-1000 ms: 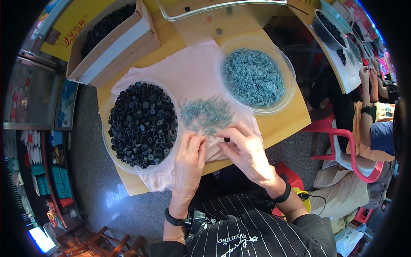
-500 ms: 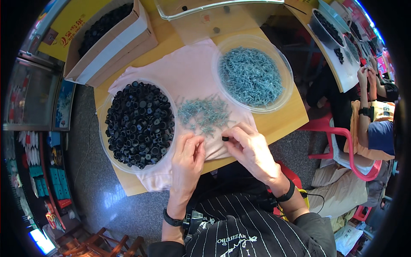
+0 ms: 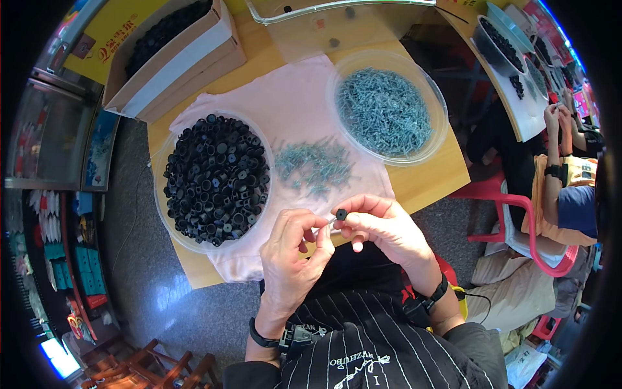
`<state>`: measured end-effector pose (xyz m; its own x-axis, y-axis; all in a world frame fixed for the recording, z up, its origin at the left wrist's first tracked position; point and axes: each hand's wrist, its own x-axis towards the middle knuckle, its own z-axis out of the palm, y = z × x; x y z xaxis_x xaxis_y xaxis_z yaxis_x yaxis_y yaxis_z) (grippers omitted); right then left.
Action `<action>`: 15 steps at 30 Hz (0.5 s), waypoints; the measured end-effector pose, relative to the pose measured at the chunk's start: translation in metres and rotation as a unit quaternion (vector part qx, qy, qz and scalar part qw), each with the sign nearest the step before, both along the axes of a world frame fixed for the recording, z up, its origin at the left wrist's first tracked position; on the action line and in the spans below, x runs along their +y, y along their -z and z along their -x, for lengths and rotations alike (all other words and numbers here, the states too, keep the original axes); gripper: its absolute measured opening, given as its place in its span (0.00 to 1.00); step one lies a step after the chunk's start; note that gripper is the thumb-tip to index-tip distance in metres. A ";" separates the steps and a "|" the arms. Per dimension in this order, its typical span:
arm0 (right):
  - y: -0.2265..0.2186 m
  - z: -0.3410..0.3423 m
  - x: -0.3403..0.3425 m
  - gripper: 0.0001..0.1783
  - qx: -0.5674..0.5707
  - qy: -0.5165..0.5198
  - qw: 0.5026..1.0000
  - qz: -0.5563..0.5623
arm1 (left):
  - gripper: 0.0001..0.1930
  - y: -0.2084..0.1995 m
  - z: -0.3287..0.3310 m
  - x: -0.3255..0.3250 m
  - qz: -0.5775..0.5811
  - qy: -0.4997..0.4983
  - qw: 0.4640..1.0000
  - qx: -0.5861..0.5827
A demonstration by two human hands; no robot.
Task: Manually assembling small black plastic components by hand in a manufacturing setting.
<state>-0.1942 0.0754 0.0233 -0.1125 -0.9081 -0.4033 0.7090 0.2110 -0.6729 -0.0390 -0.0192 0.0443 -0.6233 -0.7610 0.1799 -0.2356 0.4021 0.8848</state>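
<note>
Two tight fingertip pinches: left hand (image 3: 290, 256) on a thin silvery metal screw (image 3: 332, 221), right hand (image 3: 387, 232) on a small round black plastic cap (image 3: 341, 214), near the pale-pink cotton-like cloth (image 3: 272, 97) (insertion apparently beginning; next likely needs steady alignment).

- Exposure: bright at centre, the pale pink cloth (image 3: 278, 91) and yellow tabletop (image 3: 431, 181) clearly lit.
- Highlights: pale sheen on the right hand (image 3: 392, 230).
- Glare: bluish-white reflection on the grey floor (image 3: 170, 295), lower left; overexposed panel (image 3: 60, 358) at the lower-left rim; bluish streak along the upper-right rim.
- Shadow: deep beneath the table edge, upper right.
- Definition: loose screws (image 3: 315, 166) individually soft.
- Distortion: edges bow toward the rim; corners black.
</note>
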 end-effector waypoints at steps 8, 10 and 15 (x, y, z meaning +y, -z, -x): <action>-0.002 -0.004 -0.001 0.17 0.027 -0.017 0.999 0.000 | 0.09 -0.001 -0.004 -0.003 0.070 0.018 0.997 -0.033; -0.002 -0.004 0.000 0.18 0.049 -0.028 0.998 -0.011 | 0.10 0.000 -0.007 -0.005 0.123 0.032 0.990 -0.063; -0.006 -0.004 0.000 0.19 0.052 -0.047 0.997 -0.012 | 0.11 -0.005 -0.008 -0.005 0.179 0.043 0.980 -0.082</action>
